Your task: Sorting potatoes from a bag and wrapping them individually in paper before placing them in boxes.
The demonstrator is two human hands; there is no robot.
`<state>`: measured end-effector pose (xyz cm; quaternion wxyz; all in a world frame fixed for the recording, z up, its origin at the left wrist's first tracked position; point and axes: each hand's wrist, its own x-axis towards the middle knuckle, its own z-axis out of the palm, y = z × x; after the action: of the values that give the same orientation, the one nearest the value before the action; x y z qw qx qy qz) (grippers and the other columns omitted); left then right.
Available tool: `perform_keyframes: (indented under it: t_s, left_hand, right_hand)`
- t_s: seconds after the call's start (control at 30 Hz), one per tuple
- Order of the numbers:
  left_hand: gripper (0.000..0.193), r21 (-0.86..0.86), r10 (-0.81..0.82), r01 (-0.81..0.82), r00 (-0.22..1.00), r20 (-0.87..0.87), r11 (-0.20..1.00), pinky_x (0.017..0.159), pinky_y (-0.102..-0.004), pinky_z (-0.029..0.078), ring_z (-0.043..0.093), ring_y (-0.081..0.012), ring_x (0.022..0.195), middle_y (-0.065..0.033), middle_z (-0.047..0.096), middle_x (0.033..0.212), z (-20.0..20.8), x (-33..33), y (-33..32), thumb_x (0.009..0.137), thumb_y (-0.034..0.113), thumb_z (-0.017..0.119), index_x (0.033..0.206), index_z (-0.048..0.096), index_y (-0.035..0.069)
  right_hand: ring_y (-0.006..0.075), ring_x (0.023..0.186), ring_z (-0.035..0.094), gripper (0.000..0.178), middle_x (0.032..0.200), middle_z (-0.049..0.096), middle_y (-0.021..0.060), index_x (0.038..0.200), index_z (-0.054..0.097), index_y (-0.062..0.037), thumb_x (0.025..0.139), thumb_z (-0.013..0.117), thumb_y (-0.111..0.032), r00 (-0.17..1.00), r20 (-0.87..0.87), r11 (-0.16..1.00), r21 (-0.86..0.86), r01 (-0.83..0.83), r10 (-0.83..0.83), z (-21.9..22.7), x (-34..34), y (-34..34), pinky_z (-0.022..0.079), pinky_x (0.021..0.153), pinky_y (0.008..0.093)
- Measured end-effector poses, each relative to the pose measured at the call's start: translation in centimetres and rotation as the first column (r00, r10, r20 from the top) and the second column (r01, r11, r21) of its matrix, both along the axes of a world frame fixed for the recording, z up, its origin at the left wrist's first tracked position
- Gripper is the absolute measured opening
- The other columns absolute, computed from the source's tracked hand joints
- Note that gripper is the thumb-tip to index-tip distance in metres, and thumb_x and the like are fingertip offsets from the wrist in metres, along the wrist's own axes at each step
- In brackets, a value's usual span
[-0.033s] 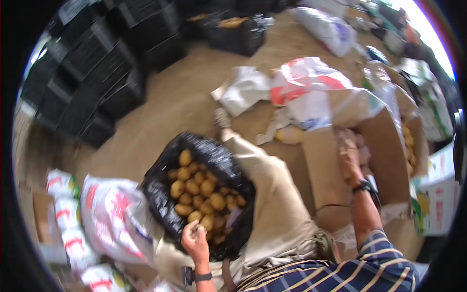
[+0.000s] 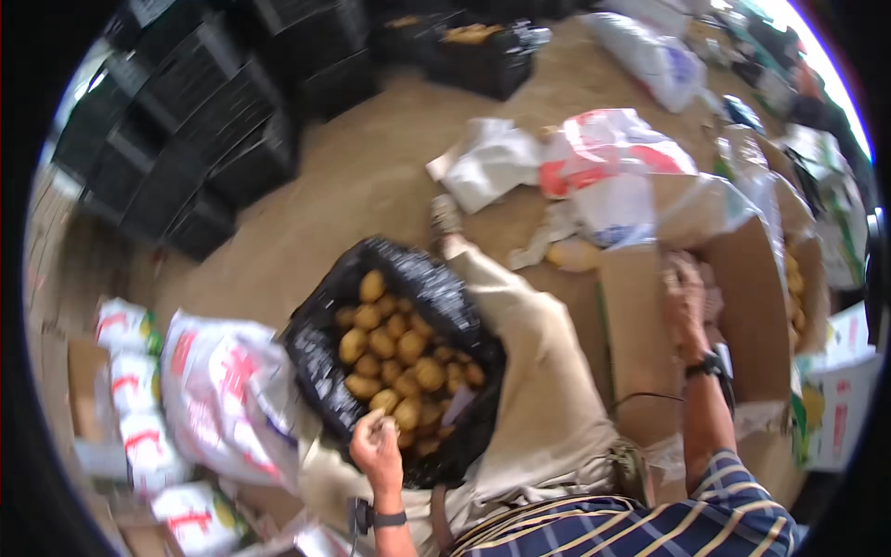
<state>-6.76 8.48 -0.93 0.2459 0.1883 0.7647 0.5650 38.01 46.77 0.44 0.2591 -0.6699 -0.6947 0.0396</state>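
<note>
Between my legs sits a black plastic-lined container [image 2: 320, 339] of yellow-brown potatoes [image 2: 408, 347]. My left hand [image 2: 376, 446] hovers at its near edge, fingers curled in a pinch close to the nearest potatoes; whatever lies between the fingertips is too small to name. On the right, my right hand [image 2: 685, 302] reaches down inside an open cardboard box [image 2: 636, 325]. Its fingers are blurred and partly hidden against pale pinkish contents, so their grip is unclear. Both wrists wear dark bands.
Stacked black crates [image 2: 200, 121] stand at the far left. A white-and-red sack [image 2: 218, 399] and several small printed bags [image 2: 130, 381] lie at the near left. Beyond the box are a crumpled red-and-white bag [image 2: 608, 144] and a white sheet [image 2: 492, 162]. Another box holds yellow produce [image 2: 795, 288].
The whole view has shifted slightly, so the scene sits farther right. Both hands keep nearly the same places, the left by the potatoes and the right in the box.
</note>
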Motion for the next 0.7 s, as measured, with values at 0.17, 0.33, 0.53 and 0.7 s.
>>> perform_keyframes:
  t_s: [0.17, 0.33, 0.53, 0.7]
  left_hand:
    - [0.023, 0.05, 0.181, -0.184, 0.981, 0.064, 0.982, 0.07, -0.0247, 0.056, 0.065, -0.0097, 0.074, -0.0039, 0.068, 0.092, -0.2, -4.7, -1.5, 0.097, 0.006, 0.071, 0.117, 0.068, -0.004]
    - [0.027, 0.091, 0.407, -0.415, 0.908, 0.098, 0.905, 0.07, -0.0263, 0.059, 0.068, -0.0122, 0.08, -0.0047, 0.069, 0.096, -0.5, -11.4, -1.8, 0.097, 0.008, 0.071, 0.121, 0.067, -0.002]
    - [0.026, -0.064, 0.654, -0.653, 0.741, 0.152, 0.755, 0.067, -0.029, 0.058, 0.067, -0.016, 0.077, -0.0061, 0.068, 0.093, -6.5, -24.2, -4.6, 0.091, 0.011, 0.074, 0.115, 0.07, 0.001]
    - [0.021, -0.604, 0.497, -0.389, 0.868, 0.014, 0.696, 0.067, -0.0375, 0.055, 0.069, -0.0219, 0.077, -0.0107, 0.072, 0.082, -14.5, -35.1, -11.4, 0.086, 0.012, 0.065, 0.096, 0.076, -0.003]
  right_hand:
    - [0.0233, 0.102, 0.071, 0.027, 0.112, 0.073, 0.0145, 0.12, 0.07, 0.0025, 0.093, 0.068, -0.002, 0.83, -0.438, 0.938, 0.133, -0.321, 0.346, 5.9, -13.6, -4.5, 0.054, 0.093, 0.035]
    - [0.0399, 0.101, 0.069, 0.029, 0.105, 0.07, 0.0186, 0.114, 0.072, -0.0013, 0.088, 0.076, -0.015, 0.554, -0.439, 0.546, -0.158, -0.822, 0.707, 5.3, -30.0, -12.1, 0.057, 0.09, 0.0411]
    - [0.0387, 0.117, 0.061, 0.045, 0.12, 0.064, 0.0185, 0.127, 0.065, -0.0011, 0.088, 0.076, -0.021, 0.291, -0.307, 0.219, -0.249, -0.943, 0.906, -0.6, -44.3, -16.0, 0.051, 0.102, 0.0461]
    - [0.0388, 0.135, 0.052, 0.056, 0.144, 0.055, 0.0207, 0.136, 0.061, -0.0008, 0.085, 0.076, -0.016, 0.147, -0.153, 0.112, -0.214, -0.97, 0.977, -6.0, -52.5, -16.2, 0.042, 0.115, 0.0473]
